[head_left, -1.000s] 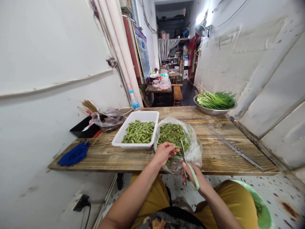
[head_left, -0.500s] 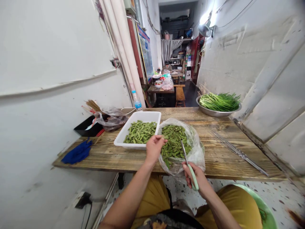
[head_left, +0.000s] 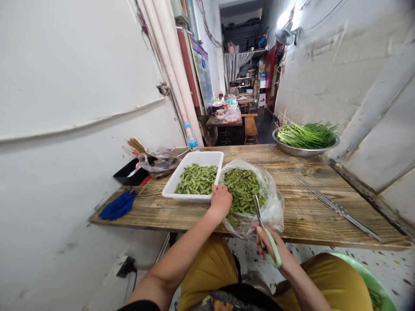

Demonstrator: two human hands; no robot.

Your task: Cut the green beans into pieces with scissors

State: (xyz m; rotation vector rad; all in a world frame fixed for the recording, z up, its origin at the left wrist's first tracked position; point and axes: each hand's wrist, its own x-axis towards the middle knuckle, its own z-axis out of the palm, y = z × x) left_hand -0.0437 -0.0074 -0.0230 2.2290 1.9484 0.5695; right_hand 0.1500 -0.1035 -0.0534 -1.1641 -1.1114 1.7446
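Observation:
My right hand (head_left: 270,248) is wrapped round a pair of scissors (head_left: 258,211) with pale green handles, its blades pointing up and away over the bag. My left hand (head_left: 221,201) has its fingers curled at the near right corner of a white plastic tray (head_left: 168,191), beside the bag. What those fingers hold, if anything, is hidden. Green bean pods (head_left: 196,179) lie heaped in the tray. More pods (head_left: 241,190) fill an open clear plastic bag (head_left: 275,207) just right of it.
Several metal skewers (head_left: 340,210) lie on the wooden table (head_left: 304,229) at right. Behind them stands a metal bowl (head_left: 301,151) of green stalks (head_left: 308,134). At left are a blue cloth (head_left: 118,205), a black box (head_left: 126,175) and a water bottle (head_left: 192,140). A person (head_left: 232,90) sits far back.
My left hand has moved down from above the bag's left side to the tray's near corner, its fingers curling downward. The scissors stay in my right hand. The view has shifted slightly.

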